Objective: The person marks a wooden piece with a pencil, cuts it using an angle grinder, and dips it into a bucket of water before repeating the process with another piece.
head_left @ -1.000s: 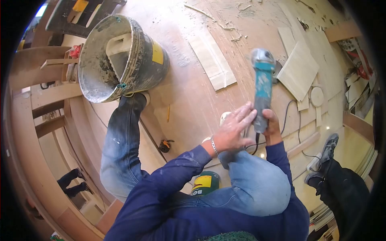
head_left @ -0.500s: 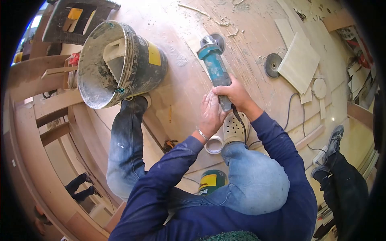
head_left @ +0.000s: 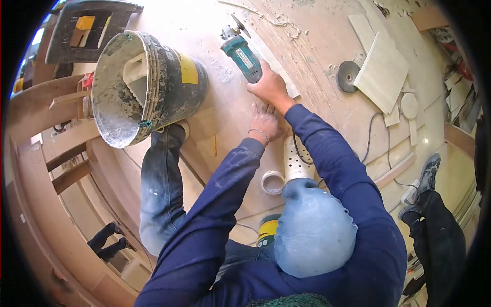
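Observation:
My right hand [head_left: 271, 87] is wrapped around the rear body of a teal angle grinder [head_left: 244, 57]. The grinder's head points to the upper left, with its disc [head_left: 241, 25] edge-on at the top. Beneath it, a pale tile strip [head_left: 287, 84] lies on the floor, partly covered by the tool and hand. Just below my right wrist, my left hand [head_left: 266, 124] has its fingers curled together, off the grinder body; what they hold, if anything, is hidden. A dark cord [head_left: 300, 153] loops beside my shoe.
At left stands a mortar-smeared bucket [head_left: 176, 97] with a pale-handled tool inside. Right of the grinder lie a loose abrasive disc [head_left: 348, 77] and pale tiles [head_left: 381, 71]. A white tub [head_left: 272, 182] sits by my shoe. Another person's leg [head_left: 437, 225] is at right.
The grinder has swung up and left, its disc turning edge-on. My right hand went with it, while my left hand came off the tool body and its fingers curled.

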